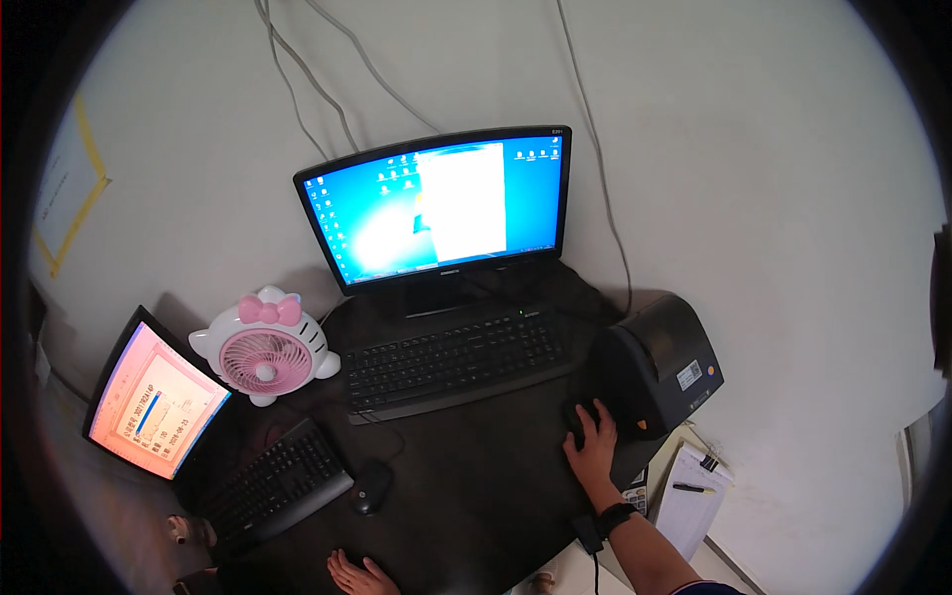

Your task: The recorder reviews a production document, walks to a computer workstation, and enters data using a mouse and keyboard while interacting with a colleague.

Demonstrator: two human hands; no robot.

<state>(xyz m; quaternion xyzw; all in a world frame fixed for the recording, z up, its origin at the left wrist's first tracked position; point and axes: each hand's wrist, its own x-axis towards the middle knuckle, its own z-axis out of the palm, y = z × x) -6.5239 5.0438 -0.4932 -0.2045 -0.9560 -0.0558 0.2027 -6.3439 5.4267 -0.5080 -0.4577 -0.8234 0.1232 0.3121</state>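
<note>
My right hand (592,442) rests over a dark mouse (573,420) beside the black label printer (658,365), its fingers curved on top and hiding much of it. A dark band circles that wrist. At the lower edge, my left hand (361,575) lies on the black desk (466,496), fingers stretched out with nothing in them. Above it sits a second black mouse (372,486), untouched. The large black keyboard (456,362) lies in front of the lit monitor (436,208), which shows a blue desktop with a white window.
A white and pink cat-shaped fan (266,347) stands left of the keyboard. Further left are a smaller tilted screen (159,402) and another keyboard (278,486). A clipboard (691,501) with paper and a pen lies right of the desk. Cables (595,129) run down the wall.
</note>
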